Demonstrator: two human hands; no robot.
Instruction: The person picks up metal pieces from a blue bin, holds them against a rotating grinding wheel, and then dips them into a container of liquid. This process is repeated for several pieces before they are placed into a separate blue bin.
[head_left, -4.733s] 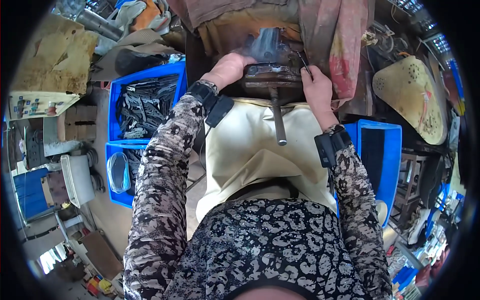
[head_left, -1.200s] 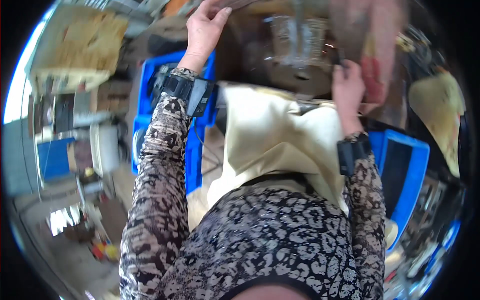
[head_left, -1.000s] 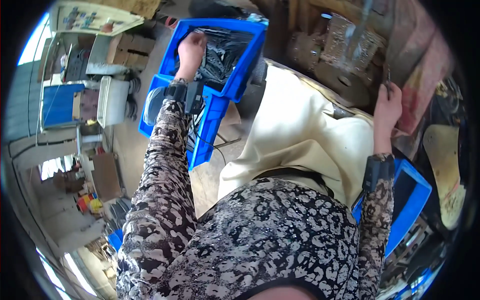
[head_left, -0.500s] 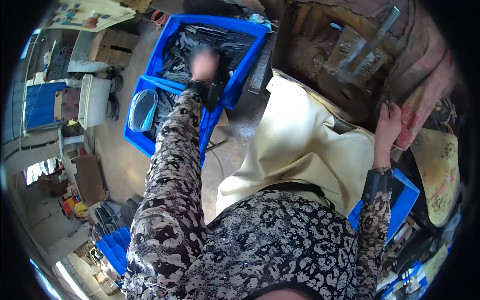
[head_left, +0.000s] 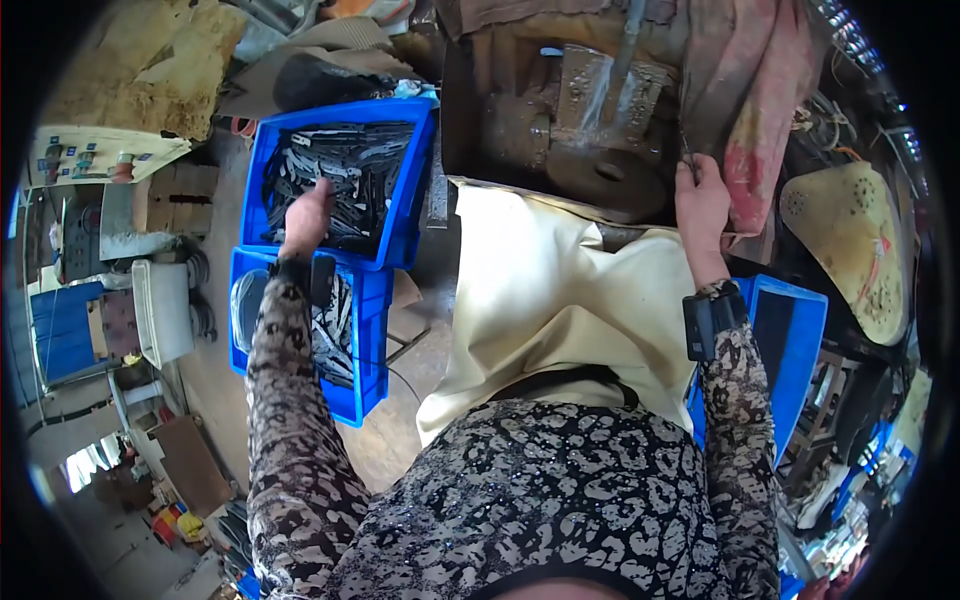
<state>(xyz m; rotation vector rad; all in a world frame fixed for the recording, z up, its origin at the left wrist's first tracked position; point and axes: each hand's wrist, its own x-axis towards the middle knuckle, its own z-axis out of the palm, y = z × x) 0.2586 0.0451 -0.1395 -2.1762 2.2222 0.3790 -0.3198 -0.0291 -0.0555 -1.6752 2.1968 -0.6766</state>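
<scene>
Where the left hand (head_left: 306,210) reaches far-left, fingers loosely curled, grasp unclear, over dark metal blades (head_left: 345,180) in blue plastic crate (head_left: 412,215); right hand (head_left: 702,195) pinches cloth edge (head_left: 760,120) far-right.

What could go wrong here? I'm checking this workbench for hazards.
1. The left hand reaches into the upper blue plastic bin of loose dark metal blades; their edges could cut bare fingers.
2. The right hand rests beside the rusty metal machine, near its round wheel; it might get caught.
</scene>
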